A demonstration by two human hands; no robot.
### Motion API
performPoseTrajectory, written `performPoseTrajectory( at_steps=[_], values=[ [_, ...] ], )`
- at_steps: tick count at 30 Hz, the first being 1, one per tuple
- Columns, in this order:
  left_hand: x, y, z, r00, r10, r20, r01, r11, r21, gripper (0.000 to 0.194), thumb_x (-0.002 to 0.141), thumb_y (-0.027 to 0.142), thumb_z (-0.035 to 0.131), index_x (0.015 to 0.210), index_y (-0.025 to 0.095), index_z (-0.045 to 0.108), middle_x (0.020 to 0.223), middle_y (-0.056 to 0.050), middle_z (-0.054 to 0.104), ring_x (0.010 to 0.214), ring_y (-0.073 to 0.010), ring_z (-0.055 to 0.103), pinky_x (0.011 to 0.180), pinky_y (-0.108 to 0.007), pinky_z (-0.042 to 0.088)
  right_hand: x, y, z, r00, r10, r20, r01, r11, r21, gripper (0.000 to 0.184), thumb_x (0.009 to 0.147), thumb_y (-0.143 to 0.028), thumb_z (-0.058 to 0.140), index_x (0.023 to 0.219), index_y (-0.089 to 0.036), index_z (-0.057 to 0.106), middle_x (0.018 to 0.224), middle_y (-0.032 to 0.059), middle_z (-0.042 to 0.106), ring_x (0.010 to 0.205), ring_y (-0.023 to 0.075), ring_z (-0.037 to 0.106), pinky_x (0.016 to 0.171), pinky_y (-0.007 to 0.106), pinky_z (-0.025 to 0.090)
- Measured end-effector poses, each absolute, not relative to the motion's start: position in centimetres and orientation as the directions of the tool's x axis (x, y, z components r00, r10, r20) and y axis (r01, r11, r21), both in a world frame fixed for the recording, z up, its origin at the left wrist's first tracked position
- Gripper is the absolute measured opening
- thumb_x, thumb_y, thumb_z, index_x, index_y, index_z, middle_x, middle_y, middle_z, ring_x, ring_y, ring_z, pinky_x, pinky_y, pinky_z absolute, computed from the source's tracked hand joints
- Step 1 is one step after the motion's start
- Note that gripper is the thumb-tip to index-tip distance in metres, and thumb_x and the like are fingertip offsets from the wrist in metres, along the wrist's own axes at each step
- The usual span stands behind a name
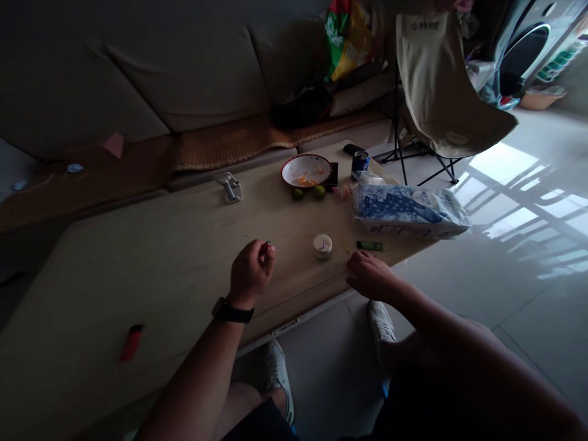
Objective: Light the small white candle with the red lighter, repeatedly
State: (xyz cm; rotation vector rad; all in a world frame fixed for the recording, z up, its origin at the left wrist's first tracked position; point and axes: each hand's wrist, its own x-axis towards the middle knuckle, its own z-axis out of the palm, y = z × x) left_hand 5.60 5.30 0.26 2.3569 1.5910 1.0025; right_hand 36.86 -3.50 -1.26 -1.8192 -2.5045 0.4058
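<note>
My left hand [252, 271], with a dark watch on its wrist, is raised over the table in a closed grip. A small thing with a shiny tip peeks out at the thumb; the rest is hidden. My right hand [369, 275] is at the table's near edge, fingers curled down and together, their tips hidden. Just beyond it are a thin stick [345, 245] and a green lighter [370, 245]. Between the hands stands a small round white-topped container [323, 247] with a purplish mark on top. A red lighter [131, 343] lies far left of my left hand.
Farther back are a red-rimmed bowl [306, 166] with orange scraps, two green fruits [318, 193], a blue can [360, 164], a plastic-wrapped blue-and-white pack [408, 210] and a grey-white object [228, 188]. A sofa lines the far side; a folding chair [448, 104] stands right.
</note>
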Motion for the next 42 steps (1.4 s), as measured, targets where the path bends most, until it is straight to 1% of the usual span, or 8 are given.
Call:
performPoseTrajectory(
  at_steps=[3,9,17,22,25,29,34,42],
  values=[
    [6.0,5.3,0.4,0.233,0.853,0.467,0.796,-0.443,0.413,0.027,0.097,0.041,0.047,0.08,0.022,0.05,0.074,-0.002,0.059,0.067,-0.0157,0.053,0.063,-0.029,0.038,36.8,-3.5,-1.1,-0.32,0.937,-0.139,0.933,0.285,-0.22,0.016,0.091,-0.03,0.064,0.1,-0.017,0.067,0.11,0.0141,0.063,0.11,0.0276,0.055,0.097,0.037,0.043],
    [6.7,5.1,0.8,0.253,0.841,0.478,0.777,-0.471,0.418,0.027,0.098,0.042,0.047,0.081,0.022,0.049,0.075,-0.002,0.06,0.068,-0.0161,0.055,0.064,-0.029,0.04,36.8,-3.5,-1.0,-0.322,0.937,-0.135,0.934,0.29,-0.211,0.016,0.091,-0.03,0.065,0.1,-0.017,0.067,0.11,0.0142,0.062,0.111,0.0279,0.055,0.096,0.035,0.043],
    [6.7,5.3,0.7,0.268,0.826,0.496,0.791,-0.482,0.376,0.025,0.098,0.039,0.046,0.079,0.023,0.047,0.074,-0.003,0.059,0.068,-0.0172,0.053,0.065,-0.031,0.039,36.9,-3.6,-1.0,-0.33,0.936,-0.126,0.932,0.301,-0.204,0.016,0.091,-0.03,0.064,0.098,-0.016,0.067,0.109,0.0134,0.062,0.11,0.0273,0.055,0.096,0.035,0.044],
    [7.5,5.1,0.8,0.332,0.795,0.507,0.802,-0.521,0.292,0.02,0.096,0.034,0.047,0.08,0.023,0.048,0.076,-0.004,0.06,0.074,-0.0198,0.055,0.07,-0.033,0.041,36.7,-3.5,-0.6,-0.328,0.934,-0.142,0.934,0.298,-0.195,0.018,0.092,-0.031,0.064,0.1,-0.015,0.068,0.11,0.0142,0.062,0.11,0.0278,0.055,0.097,0.034,0.043],
    [9.1,4.8,1.0,0.387,0.782,0.488,0.797,-0.55,0.251,0.019,0.095,0.034,0.047,0.079,0.023,0.048,0.078,-0.005,0.06,0.075,-0.0209,0.055,0.072,-0.035,0.041,36.7,-3.5,-0.5,-0.321,0.935,-0.151,0.937,0.29,-0.197,0.018,0.092,-0.03,0.064,0.1,-0.015,0.068,0.11,0.015,0.062,0.11,0.0282,0.055,0.096,0.035,0.043],
    [11.4,4.5,1.1,0.46,0.757,0.465,0.758,-0.607,0.239,0.019,0.094,0.033,0.046,0.079,0.023,0.049,0.078,-0.006,0.061,0.077,-0.0218,0.054,0.073,-0.036,0.042,36.7,-3.5,-0.4,-0.321,0.933,-0.16,0.936,0.288,-0.202,0.016,0.093,-0.03,0.062,0.099,-0.016,0.068,0.112,0.0155,0.061,0.111,0.0282,0.054,0.1,0.037,0.042],
    [13.2,4.9,0.9,0.472,0.749,0.464,0.741,-0.623,0.251,0.016,0.094,0.032,0.047,0.083,0.022,0.052,0.081,-0.007,0.062,0.079,-0.0231,0.055,0.075,-0.038,0.043,36.9,-3.6,-0.5,-0.325,0.934,-0.147,0.93,0.288,-0.226,0.017,0.092,-0.03,0.063,0.101,-0.016,0.068,0.112,0.0145,0.061,0.112,0.0274,0.054,0.1,0.036,0.042],
    [14.3,5.1,0.8,0.495,0.725,0.48,0.754,-0.633,0.179,0.016,0.094,0.032,0.045,0.083,0.022,0.051,0.08,-0.008,0.061,0.079,-0.0246,0.056,0.073,-0.038,0.041,36.8,-3.6,-0.9,-0.315,0.938,-0.147,0.936,0.28,-0.215,0.019,0.093,-0.03,0.062,0.104,-0.016,0.067,0.113,0.0142,0.062,0.114,0.0277,0.053,0.099,0.036,0.043]
  ],
)
